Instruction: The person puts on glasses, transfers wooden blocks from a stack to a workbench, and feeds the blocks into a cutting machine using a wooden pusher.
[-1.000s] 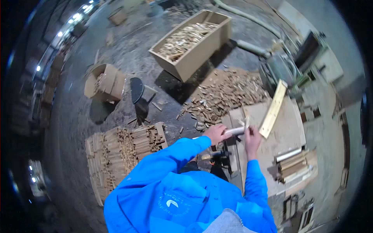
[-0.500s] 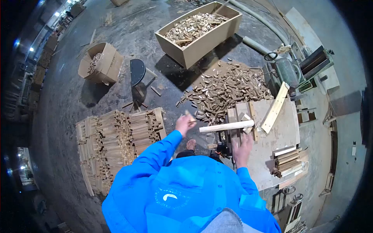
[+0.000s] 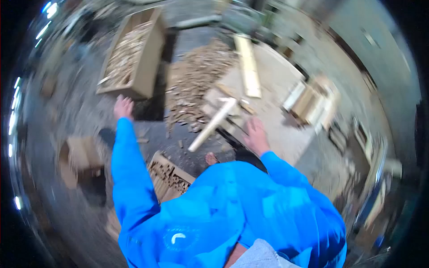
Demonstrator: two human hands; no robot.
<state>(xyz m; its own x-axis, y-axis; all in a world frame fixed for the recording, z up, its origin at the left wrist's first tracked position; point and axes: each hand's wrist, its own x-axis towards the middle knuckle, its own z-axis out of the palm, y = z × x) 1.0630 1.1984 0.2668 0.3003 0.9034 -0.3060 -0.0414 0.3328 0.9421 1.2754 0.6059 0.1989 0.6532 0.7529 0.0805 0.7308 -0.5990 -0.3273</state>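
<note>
My left hand [image 3: 124,107] reaches far forward to the near end of a long wooden box [image 3: 151,62] heaped with small offcuts [image 3: 127,53]. Its fingers look stretched out and I see nothing in them, though motion blurs the view. A pale wooden stick [image 3: 210,127] lies slantwise, one end on the worktable [image 3: 279,129] and the other jutting past its edge. Just right of that stick, my right hand [image 3: 256,134] is over the tabletop with fingers extended, holding nothing visible; whether it touches the surface I cannot tell.
Offcuts form a large pile [image 3: 190,85] on the floor beyond the stick. A pale board [image 3: 248,67] and a stack of strips [image 3: 308,105] lie on the worktable. To the left stand a cardboard box [image 3: 82,156] and stacked sticks [image 3: 167,178] near my body.
The view has swung right. My left hand has moved outward to the wooden box, and the small wood piece it held no longer shows in it. My right hand stays by the stick.
</note>
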